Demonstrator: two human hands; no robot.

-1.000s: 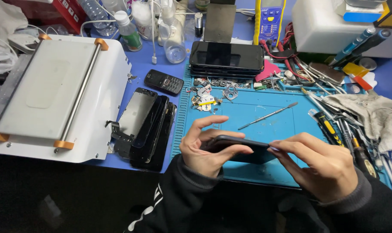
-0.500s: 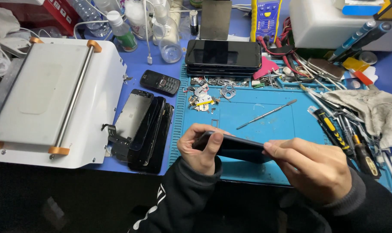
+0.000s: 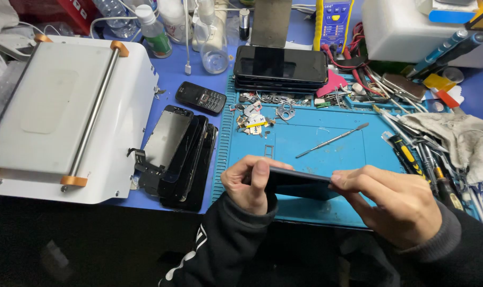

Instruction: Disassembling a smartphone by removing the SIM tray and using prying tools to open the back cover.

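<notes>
Both hands grip a dark phone (image 3: 297, 183) edge-on above the blue mat (image 3: 326, 143), left hand (image 3: 249, 186) clamping one end, right hand (image 3: 395, 204) pinching the other, apparently working its seam; steady, even pressure seems needed.

Dark smartphone (image 3: 300, 183), edge-on, above blue mat (image 3: 326, 143)

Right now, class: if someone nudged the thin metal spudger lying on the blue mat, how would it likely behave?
The spudger is a slim rod, so it would probably feel light and stiff. It looks round-shafted and may roll slightly. The blue mat appears rubbery, likely limiting sliding.
</notes>
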